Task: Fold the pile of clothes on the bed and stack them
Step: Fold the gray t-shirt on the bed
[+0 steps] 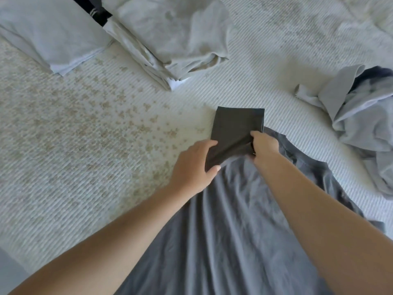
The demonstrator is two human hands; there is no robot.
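I am gripping the sleeve (237, 133) of a dark grey shirt (229, 231) with both hands: my left hand (192, 167) is curling around the sleeve's left edge, thumb on top and fingers tucked underneath, and my right hand (264, 145) is pinching its right edge, fingers bent into the cloth. The sleeve is pointing away from me, its hem lying flat on the bedspread (85, 145), while the body of the shirt is spreading back toward me between my forearms, loosely wrinkled and not yet folded. I am judging this as the very start of this garment's fold, the sleeve being straightened or about to be turned in. Farther out, at the top left, 2 folded stacks are sitting side by side: a pale blue stack (49, 33) and, just to its right, a light grey stack (168, 39), with a dark striped piece (96, 9) showing between them at the back. That looks like the finished part of the job. Well apart on my right, a crumpled heap (361, 116) of pale blue and dark cloth is lying unfolded, so I am reckoning at least a few pieces remain after this shirt. How many are in that heap I cannot tell.
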